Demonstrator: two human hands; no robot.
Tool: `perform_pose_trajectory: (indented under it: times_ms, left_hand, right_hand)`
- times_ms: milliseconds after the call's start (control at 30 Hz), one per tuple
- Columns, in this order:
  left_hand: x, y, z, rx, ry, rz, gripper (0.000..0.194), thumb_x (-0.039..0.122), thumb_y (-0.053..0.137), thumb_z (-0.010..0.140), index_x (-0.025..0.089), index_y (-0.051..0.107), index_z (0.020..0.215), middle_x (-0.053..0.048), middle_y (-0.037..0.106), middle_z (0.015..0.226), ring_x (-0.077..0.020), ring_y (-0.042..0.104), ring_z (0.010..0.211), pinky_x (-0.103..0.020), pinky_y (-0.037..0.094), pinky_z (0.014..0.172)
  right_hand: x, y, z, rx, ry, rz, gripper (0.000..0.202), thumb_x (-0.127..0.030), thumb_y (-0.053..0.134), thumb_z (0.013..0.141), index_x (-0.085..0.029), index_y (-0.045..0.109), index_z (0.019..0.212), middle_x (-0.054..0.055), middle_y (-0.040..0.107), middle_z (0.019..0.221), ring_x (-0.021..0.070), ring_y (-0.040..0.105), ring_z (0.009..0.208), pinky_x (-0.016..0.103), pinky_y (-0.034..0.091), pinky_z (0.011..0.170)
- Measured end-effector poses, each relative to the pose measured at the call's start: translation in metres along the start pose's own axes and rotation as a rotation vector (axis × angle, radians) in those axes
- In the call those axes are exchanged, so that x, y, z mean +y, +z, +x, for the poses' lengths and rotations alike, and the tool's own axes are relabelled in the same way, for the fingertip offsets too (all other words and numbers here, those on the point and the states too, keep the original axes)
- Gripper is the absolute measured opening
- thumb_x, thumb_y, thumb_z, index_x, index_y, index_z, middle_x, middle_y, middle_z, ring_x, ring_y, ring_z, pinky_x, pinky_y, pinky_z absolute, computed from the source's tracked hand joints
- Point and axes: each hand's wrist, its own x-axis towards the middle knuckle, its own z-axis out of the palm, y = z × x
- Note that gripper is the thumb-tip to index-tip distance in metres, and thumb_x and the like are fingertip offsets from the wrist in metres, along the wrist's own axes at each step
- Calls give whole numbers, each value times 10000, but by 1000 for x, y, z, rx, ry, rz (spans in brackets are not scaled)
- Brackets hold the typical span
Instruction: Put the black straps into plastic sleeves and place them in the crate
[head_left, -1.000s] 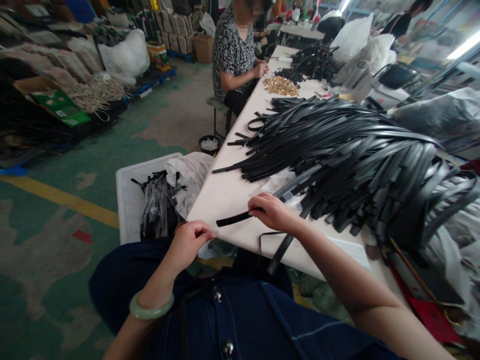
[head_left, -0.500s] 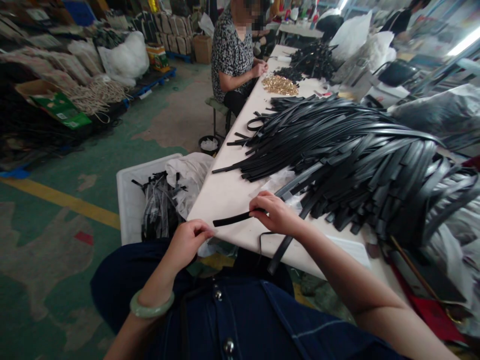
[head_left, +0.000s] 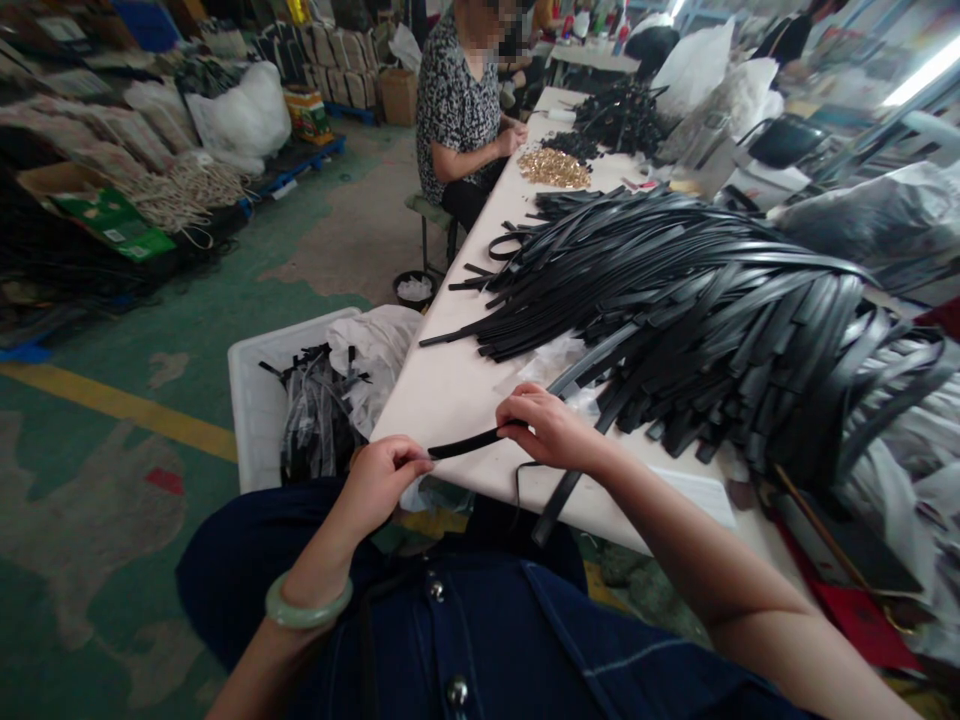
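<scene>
Strap (head_left: pixel 465 444), black and narrow, slants over the near corner of the table (head_left: pixel 444 392) between the person's two hands. The right hand (head_left: pixel 547 425) pinches it, thumb and forefinger pressed together on it, the other fingers curled in. A short length juts out leftward from that grip and bends slightly; where the rest goes past the hand cannot be told.

The left hand (head_left: pixel 381 480) is just off the table's corner. Its thumb and forefinger are brought tip to tip, with no gap to be seen, right at the strap's free end. Whether they grip that end, or some bit of clear film, is too small to tell. A pale green bangle (head_left: pixel 309 605) circles the left wrist.

Beyond the right hand a big heap (head_left: pixel 660 280) of black straps covers much of the table, with film (head_left: pixel 551 358) lying at its near edge. One wide strap end (head_left: pixel 556 508) hangs over the table's edge below the right wrist.

A white bin (head_left: pixel 255 400) stands on the floor to the left of the table, holding black pieces partly under clear wrap and a white sheet (head_left: pixel 386 345). Farther up the table, a co-worker (head_left: pixel 457 110) in a patterned shirt sits on a stool (head_left: pixel 431 208), both hands together near gold bits (head_left: pixel 555 168).
</scene>
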Motion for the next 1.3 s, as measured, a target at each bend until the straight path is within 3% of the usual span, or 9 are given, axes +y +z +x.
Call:
perform_pose_trajectory:
  times_ms: [333, 467, 633, 767, 833, 933, 1067, 1133, 1300]
  left_hand:
    - [1, 0, 0, 9, -7, 27, 163, 317, 637, 751, 168, 684, 706, -21, 670, 726, -175, 604, 696, -271, 425, 668]
    - [9, 6, 3, -48, 38, 20, 132, 279, 629, 745, 163, 664, 693, -27, 646, 739, -178, 593, 730, -273, 421, 688]
    - [19, 16, 9, -91, 134, 154, 164, 266, 616, 764, 174, 604, 628, -17, 589, 676, -183, 557, 720, -275, 396, 665]
    - [13, 16, 8, -158, 189, 182, 132, 229, 588, 786, 178, 632, 673, -39, 645, 764, -198, 580, 811, -285, 410, 745]
    - [7, 13, 6, -156, 147, 195, 140, 239, 586, 791, 181, 641, 676, -41, 659, 763, -200, 590, 800, -285, 412, 737]
    - [3, 12, 6, -132, 66, 250, 195, 290, 578, 806, 186, 634, 651, -39, 662, 713, -202, 595, 753, -282, 398, 683]
    - [9, 23, 11, -203, 66, 298, 235, 270, 521, 840, 186, 619, 644, -41, 663, 689, -197, 596, 709, -278, 367, 633]
    - [13, 28, 13, -221, 109, 301, 212, 270, 519, 847, 186, 632, 689, -49, 676, 740, -202, 603, 746, -279, 369, 650]
    - [14, 31, 16, -217, 62, 332, 217, 288, 547, 843, 180, 631, 674, -49, 670, 722, -209, 608, 744, -284, 369, 659]
  right_hand:
    - [0, -5, 0, -53, -22, 19, 38, -161, 515, 879, -195, 520, 862, 28, 627, 750, 161, 543, 691, 355, 403, 853]
    - [-3, -4, 7, -95, -26, -12, 39, -157, 513, 883, -189, 521, 862, 27, 639, 746, 162, 571, 706, 340, 394, 862]
    - [-18, 19, 22, -153, 18, -201, 84, -192, 477, 910, -163, 549, 879, 46, 641, 697, 175, 582, 662, 328, 389, 819]
    - [-24, 34, 21, -284, -16, -187, 150, -258, 480, 930, -152, 566, 992, 63, 684, 788, 181, 625, 775, 301, 390, 850]
    - [-18, 31, 17, -310, 44, -228, 215, -315, 509, 923, -149, 571, 1045, 73, 697, 829, 189, 635, 822, 330, 363, 923]
    - [-8, 21, 14, -362, 176, -314, 170, -296, 531, 906, -154, 621, 929, 81, 700, 810, 202, 640, 817, 369, 335, 953]
    - [-13, 20, 16, -408, 100, -289, 185, -245, 498, 911, -152, 631, 822, 78, 691, 775, 193, 635, 800, 324, 374, 859]
    - [-16, 21, 15, -431, 44, -282, 184, -255, 493, 915, -155, 631, 844, 72, 692, 787, 190, 635, 808, 335, 361, 902]
    - [-11, 11, 7, -425, 230, -370, 176, -220, 508, 902, -156, 642, 808, 74, 698, 780, 194, 642, 818, 387, 301, 1004]
